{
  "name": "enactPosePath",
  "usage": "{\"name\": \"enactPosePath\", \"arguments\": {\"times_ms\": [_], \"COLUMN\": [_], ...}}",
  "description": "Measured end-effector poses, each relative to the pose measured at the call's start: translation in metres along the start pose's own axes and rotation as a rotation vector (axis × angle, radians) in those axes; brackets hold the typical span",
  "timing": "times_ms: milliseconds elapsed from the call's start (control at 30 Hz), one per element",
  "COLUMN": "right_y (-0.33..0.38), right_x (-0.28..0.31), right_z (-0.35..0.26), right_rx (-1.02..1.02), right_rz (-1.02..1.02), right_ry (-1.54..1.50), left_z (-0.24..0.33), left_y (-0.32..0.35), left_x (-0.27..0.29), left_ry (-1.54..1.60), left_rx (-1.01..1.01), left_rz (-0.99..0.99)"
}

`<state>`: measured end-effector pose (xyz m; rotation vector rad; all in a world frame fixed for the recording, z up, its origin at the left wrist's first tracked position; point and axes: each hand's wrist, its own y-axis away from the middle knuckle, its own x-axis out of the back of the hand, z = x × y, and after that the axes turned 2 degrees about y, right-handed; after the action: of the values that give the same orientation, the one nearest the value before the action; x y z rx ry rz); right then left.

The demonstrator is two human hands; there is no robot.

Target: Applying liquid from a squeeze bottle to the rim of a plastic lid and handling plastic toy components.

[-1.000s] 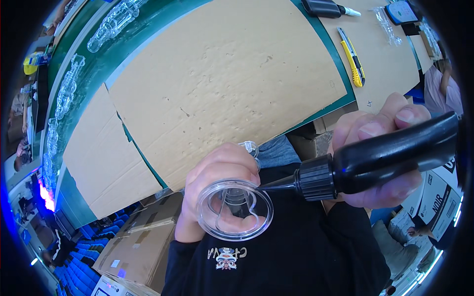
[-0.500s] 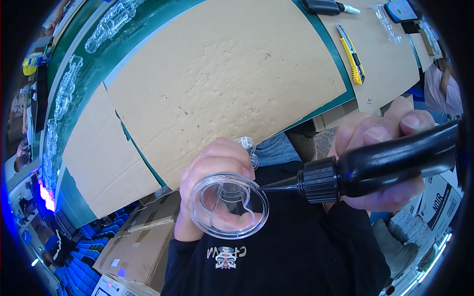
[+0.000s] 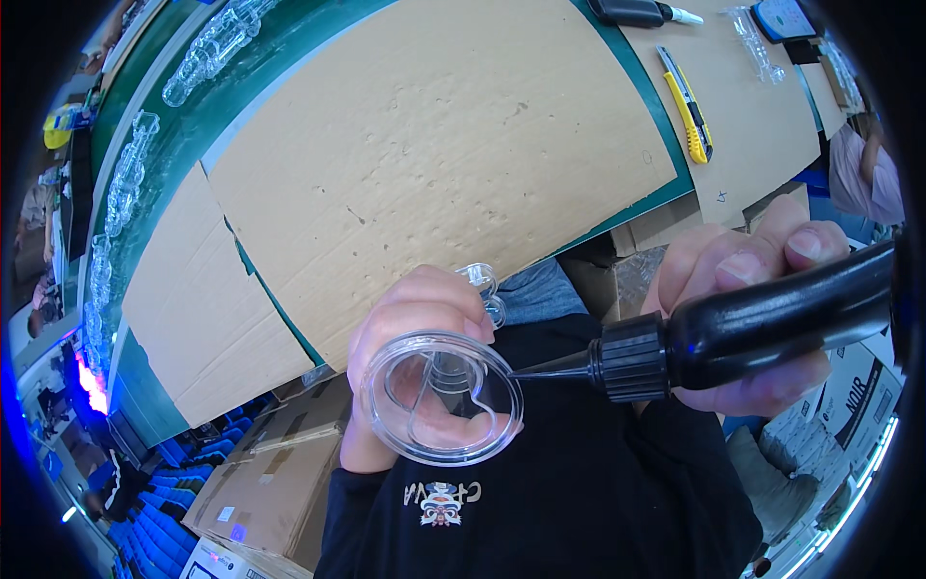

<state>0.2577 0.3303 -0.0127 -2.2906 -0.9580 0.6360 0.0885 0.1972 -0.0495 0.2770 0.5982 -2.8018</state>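
Note:
My left hand [image 3: 417, 311] is closed round a clear plastic piece [image 3: 386, 422] with a wide round rim. That rim faces up, and a curved inner wall shows through it. Part of the piece sticks out past my knuckles, and my fingers hide the rest. In my right hand [image 3: 748, 265] lies a black squeeze bottle [image 3: 772, 323], tilted, with a ribbed collar and a thin pointed nozzle [image 3: 559, 371]. The nozzle's tip is at the right side of the rim; whether it touches I cannot tell.
Brown cardboard [image 3: 434, 145] covers the green table. A yellow utility knife [image 3: 690, 111] and a black marker-like bottle [image 3: 627, 13] lie at the far right. Several clear pieces [image 3: 125, 183] line the left edge. Cardboard boxes [image 3: 265, 492] stand low at the left; a person [image 3: 863, 174] is at the right.
The clear piece and my left hand have shifted very slightly left and up. The bottle has moved a little to the right, its nozzle tip still by the rim.

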Motion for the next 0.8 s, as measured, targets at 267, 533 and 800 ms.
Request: {"name": "enactPosePath", "arguments": {"times_ms": [267,533,800], "right_y": [0.0,-0.006,-0.003], "right_x": [-0.006,-0.012,-0.02], "right_z": [-0.002,0.002,0.005], "right_rx": [-0.032,-0.031,-0.026], "right_rz": [0.28,0.364,0.491], "right_ry": [-0.068,0.016,0.121], "left_z": [-0.002,-0.006,0.001], "left_y": [-0.008,-0.003,-0.007], "left_x": [0.002,-0.017,-0.015], "left_ry": [-0.198,-0.066,-0.165], "left_rx": [-0.012,0.033,-0.054], "left_rz": [-0.195,-0.098,-0.131]}}
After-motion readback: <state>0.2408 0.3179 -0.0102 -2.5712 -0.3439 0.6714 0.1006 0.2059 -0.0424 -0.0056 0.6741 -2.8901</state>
